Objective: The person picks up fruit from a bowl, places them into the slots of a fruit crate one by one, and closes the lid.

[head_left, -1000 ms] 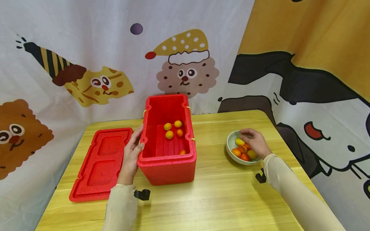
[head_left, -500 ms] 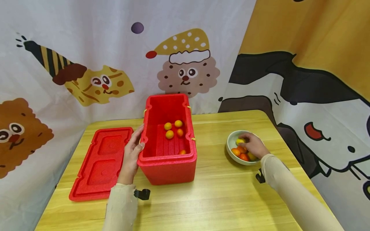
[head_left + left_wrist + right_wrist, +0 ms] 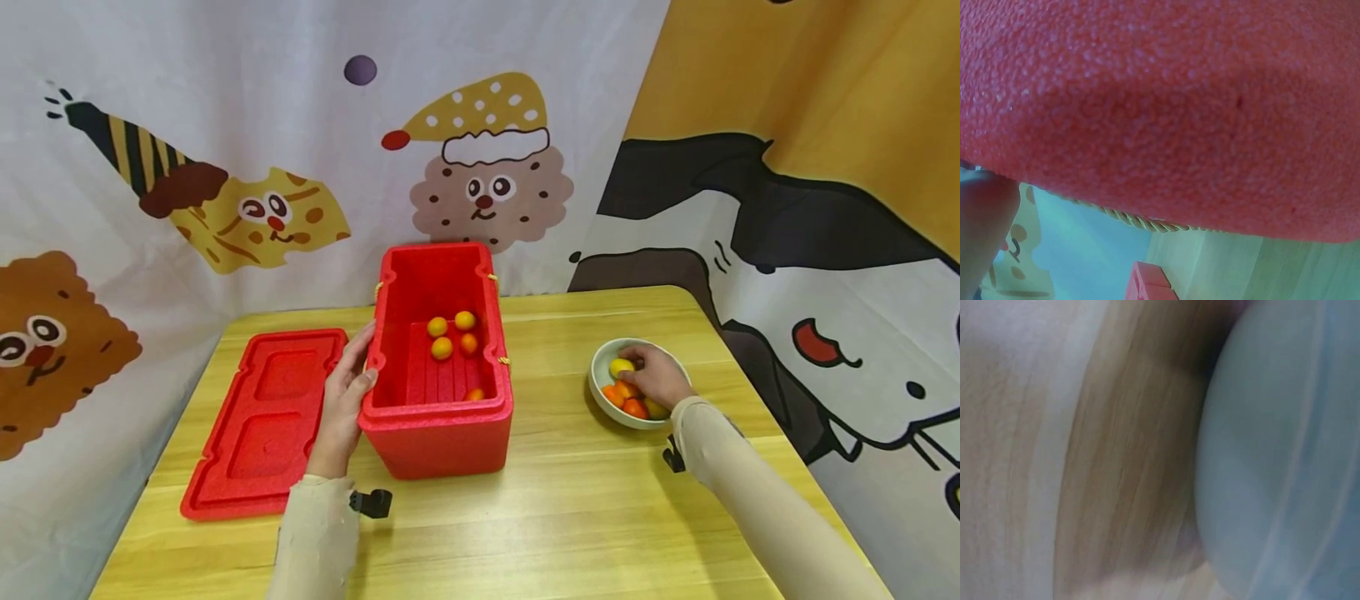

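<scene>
Head view shows your wooden table, and on it the open red box, standing in the middle. Its red lid lies flat to the left, and the pale bowl stands to the right, well apart from the box. Your left hand rests against the left side of the box, the thumb spread apart from the fairly straight fingers; this has stayed the same. Your right hand has gone lower into the bowl since a second ago, and its thumb and fingers now seem to pinch the yellow fruit. I judge this fruit is chosen but not yet lifted: it is inside the bowl, near the orange fruits, while at least five small fruits lie in the box.
</scene>
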`<state>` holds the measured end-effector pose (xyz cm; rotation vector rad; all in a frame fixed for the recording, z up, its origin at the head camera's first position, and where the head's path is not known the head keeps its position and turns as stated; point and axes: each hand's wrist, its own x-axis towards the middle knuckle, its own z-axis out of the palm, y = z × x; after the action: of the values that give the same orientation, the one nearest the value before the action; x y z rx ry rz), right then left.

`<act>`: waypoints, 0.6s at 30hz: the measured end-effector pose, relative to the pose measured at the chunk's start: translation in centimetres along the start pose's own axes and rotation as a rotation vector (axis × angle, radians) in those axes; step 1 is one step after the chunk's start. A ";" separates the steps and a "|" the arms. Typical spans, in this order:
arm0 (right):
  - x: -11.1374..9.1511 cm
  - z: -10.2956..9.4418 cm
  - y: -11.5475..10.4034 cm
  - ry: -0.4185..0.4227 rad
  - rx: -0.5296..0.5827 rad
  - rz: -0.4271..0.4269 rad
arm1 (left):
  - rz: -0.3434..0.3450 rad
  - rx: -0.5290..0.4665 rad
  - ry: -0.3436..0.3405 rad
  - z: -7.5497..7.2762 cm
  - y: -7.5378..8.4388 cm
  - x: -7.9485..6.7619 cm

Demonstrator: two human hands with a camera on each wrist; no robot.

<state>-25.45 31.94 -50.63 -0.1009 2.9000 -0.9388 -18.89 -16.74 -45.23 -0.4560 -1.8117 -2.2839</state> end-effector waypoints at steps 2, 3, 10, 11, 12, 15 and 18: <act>0.0 0.0 0.0 0.002 -0.004 0.001 | 0.002 -0.001 -0.002 0.0 0.0 0.0; 0.0 0.0 0.1 0.003 -0.008 0.002 | 0.002 -0.004 -0.003 0.0 0.0 0.0; 0.0 -0.1 -0.3 -0.021 -0.014 0.009 | -0.032 -0.026 0.001 0.3 0.2 0.1; -0.1 -0.2 -0.5 -0.025 -0.011 0.012 | -0.038 -0.030 0.003 0.3 0.2 0.1; -0.1 -0.3 -0.6 -0.024 -0.013 0.011 | -0.039 -0.029 0.006 0.4 0.2 0.1; -0.1 -0.6 -1.2 -0.014 -0.003 -0.002 | -0.039 -0.026 0.010 0.3 0.2 0.1; -0.1 -1.1 -1.7 0.015 0.015 -0.029 | -0.041 -0.025 0.012 0.2 0.1 0.1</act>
<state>-25.40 31.24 -48.70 -0.1355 2.9126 -0.9693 -18.88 -16.56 -45.03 -0.4126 -1.8050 -2.3336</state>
